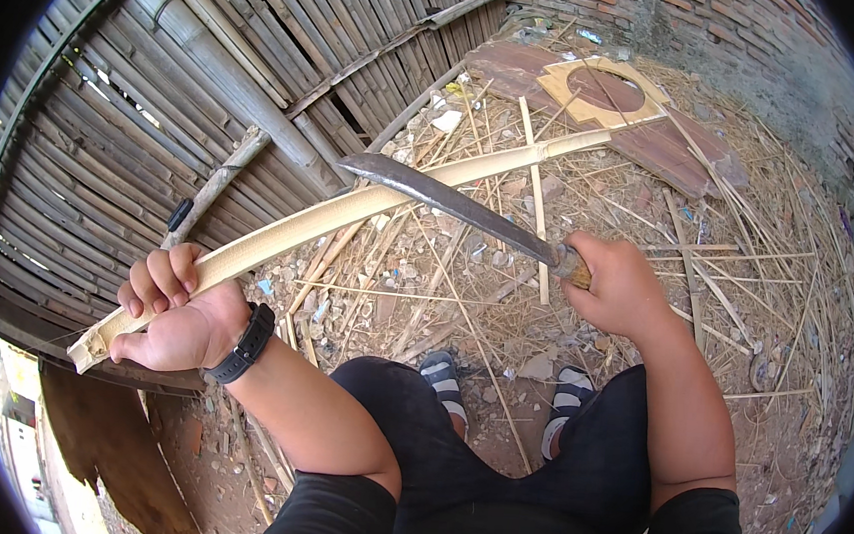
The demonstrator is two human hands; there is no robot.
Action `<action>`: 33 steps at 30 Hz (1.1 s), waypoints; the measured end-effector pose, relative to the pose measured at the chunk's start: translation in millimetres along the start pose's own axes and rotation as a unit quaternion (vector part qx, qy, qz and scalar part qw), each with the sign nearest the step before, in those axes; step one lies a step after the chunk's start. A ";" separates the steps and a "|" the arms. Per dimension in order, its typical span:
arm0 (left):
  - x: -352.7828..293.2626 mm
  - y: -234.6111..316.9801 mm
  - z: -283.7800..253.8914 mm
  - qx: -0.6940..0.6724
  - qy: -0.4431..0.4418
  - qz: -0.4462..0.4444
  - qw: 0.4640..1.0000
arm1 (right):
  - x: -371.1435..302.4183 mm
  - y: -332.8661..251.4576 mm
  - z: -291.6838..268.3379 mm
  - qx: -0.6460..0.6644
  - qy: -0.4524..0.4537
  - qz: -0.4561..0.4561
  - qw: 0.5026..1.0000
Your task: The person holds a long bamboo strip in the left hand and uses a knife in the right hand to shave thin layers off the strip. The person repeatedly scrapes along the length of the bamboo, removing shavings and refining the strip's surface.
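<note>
My left hand, with a black watch on its wrist, is wrapped round the near end of a long, pale split bamboo strip. The strip slants up and away to the right, its far end near a brown board. In my right hand is the wooden handle of a machete. Its dark, slightly curved blade points to the left and crosses over the middle of the strip. Whether the blade touches the bamboo, I cannot tell.
A bamboo slat wall stands at the left, a brick wall at the back right. Thin bamboo sticks and rubble litter the ground. On the brown board lies a yellowish panel with a round hole. My sandalled feet are below.
</note>
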State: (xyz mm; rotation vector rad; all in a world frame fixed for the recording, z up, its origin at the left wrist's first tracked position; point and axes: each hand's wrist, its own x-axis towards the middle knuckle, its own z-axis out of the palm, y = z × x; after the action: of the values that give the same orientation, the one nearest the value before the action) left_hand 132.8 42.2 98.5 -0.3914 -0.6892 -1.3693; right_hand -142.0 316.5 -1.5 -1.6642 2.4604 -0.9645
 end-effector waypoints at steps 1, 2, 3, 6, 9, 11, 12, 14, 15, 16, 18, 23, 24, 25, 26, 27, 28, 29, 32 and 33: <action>0.1 -0.6 -0.9 -0.001 -0.006 0.002 1.000 | 2.3 -0.9 -0.4 0.010 -0.009 0.040 0.999; -0.2 -1.1 -1.5 -0.003 -0.012 0.005 1.000 | 4.8 -1.4 -1.7 0.019 -0.017 0.080 0.996; -0.4 -1.3 -1.3 -0.004 -0.018 0.007 1.000 | 6.4 -2.2 -2.2 0.028 -0.025 0.120 0.992; -5.6 -8.1 2.1 0.000 0.003 0.007 1.000 | 5.3 -3.0 2.2 0.055 -0.029 0.101 0.993; -9.6 -16.4 5.8 -0.016 -0.012 -0.010 1.000 | -1.4 -2.7 18.8 0.061 0.027 -0.023 0.997; -11.1 -19.0 7.9 -0.015 -0.015 -0.012 1.000 | -1.1 0.3 20.7 0.048 0.041 -0.034 0.997; -11.1 -19.3 8.4 -0.013 -0.017 -0.013 1.000 | 0.1 1.6 21.0 0.043 0.049 -0.039 0.997; -11.0 -18.0 8.2 -0.005 -0.011 -0.008 1.000 | 5.9 3.4 11.1 0.034 -0.004 0.052 0.998; -10.8 -16.5 8.0 0.000 -0.008 -0.004 1.000 | 8.1 3.4 8.5 0.029 -0.031 0.097 0.994; -10.7 -14.9 8.1 0.005 -0.010 -0.003 1.000 | 9.1 3.3 10.4 0.033 -0.031 0.099 0.994; -11.3 -17.4 8.8 0.007 -0.009 -0.003 1.000 | 8.9 4.9 9.2 0.033 -0.028 0.109 0.993; -14.8 -31.1 8.3 0.026 -0.017 -0.025 0.999 | 3.3 5.8 14.3 0.065 -0.014 0.057 0.996; -16.5 -35.5 8.5 0.040 -0.007 -0.030 0.999 | 3.7 8.1 15.6 0.067 -0.007 0.050 0.997; -15.6 -42.2 8.1 0.044 -0.016 -0.042 0.998 | 6.8 9.8 12.7 0.080 -0.009 0.080 0.994; -17.7 -50.4 4.5 0.084 -0.003 -0.045 0.995 | 8.6 11.5 11.4 0.095 -0.020 0.115 0.989; -19.8 -59.0 2.4 0.113 0.004 -0.046 0.992 | 12.1 13.7 9.6 0.107 -0.026 0.147 0.983; -22.2 -67.9 -1.3 0.143 0.011 -0.048 0.988 | 13.0 19.9 11.9 0.106 -0.002 0.149 0.983; -24.0 -79.6 -8.5 0.161 -0.001 -0.059 0.985 | 11.9 27.9 11.3 0.101 0.023 0.153 0.983; -41.5 -116.5 -22.4 0.240 0.054 -0.102 0.964 | 9.4 38.9 7.9 0.117 0.060 0.173 0.976; -46.4 -126.0 -25.8 0.265 0.057 -0.108 0.957 | 10.0 40.1 5.6 0.127 0.067 0.180 0.973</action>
State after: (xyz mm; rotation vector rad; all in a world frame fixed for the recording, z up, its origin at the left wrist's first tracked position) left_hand 13.3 38.3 32.1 0.1946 -0.9875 -1.3364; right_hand -177.9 315.0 -22.9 -1.0612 2.4659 -1.2989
